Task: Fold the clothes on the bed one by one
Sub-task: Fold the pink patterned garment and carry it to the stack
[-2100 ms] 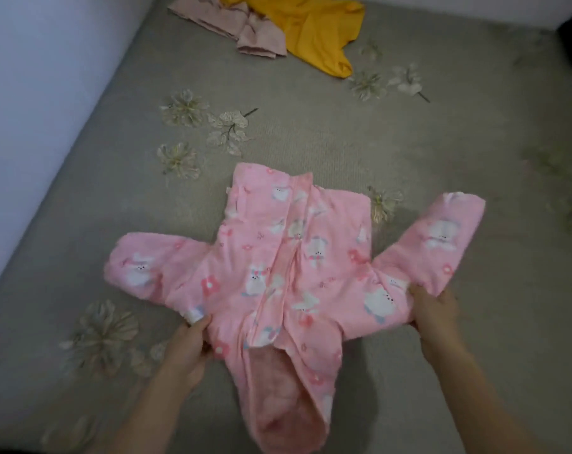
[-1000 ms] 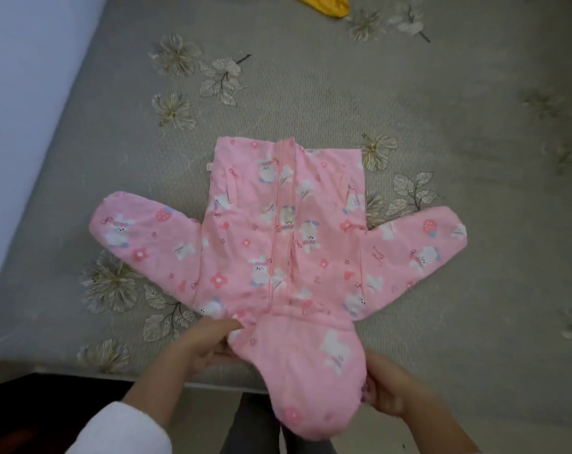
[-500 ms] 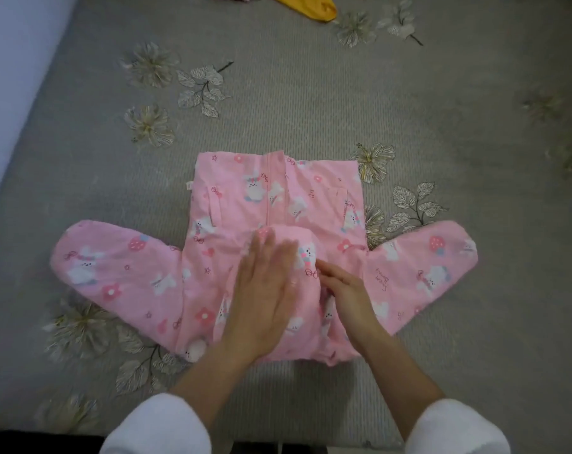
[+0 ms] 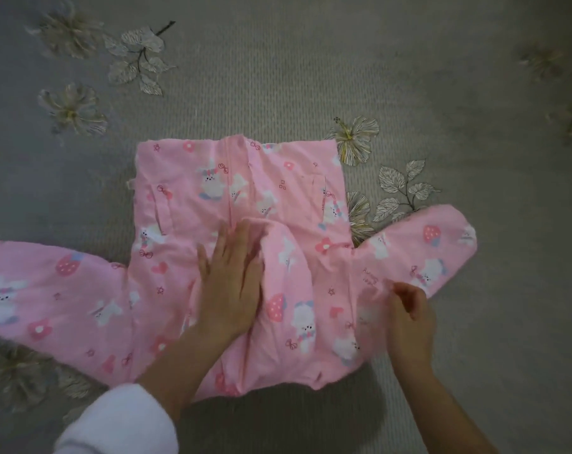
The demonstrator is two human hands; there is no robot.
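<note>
A pink hooded jacket [image 4: 186,204] printed with white bunnies lies flat on the bed, front up, both sleeves spread out to the sides. Its hood [image 4: 291,290] is folded up over the chest. My left hand [image 4: 232,283] rests flat, fingers together, on the left part of the folded hood. My right hand [image 4: 409,319] pinches the fabric at the base of the right sleeve [image 4: 435,250]. The left sleeve [image 4: 48,290] runs off the left edge of the view.
The bed is covered by a grey spread [image 4: 278,77] embroidered with pale flowers and leaves [image 4: 137,57]. My white sleeve cuff [image 4: 114,421] shows at the bottom left. No other clothes are in view.
The hood has been flipped up onto the jacket's chest. My right hand has slid from the hood to the base of the right sleeve and pinched it. The view has moved closer.
</note>
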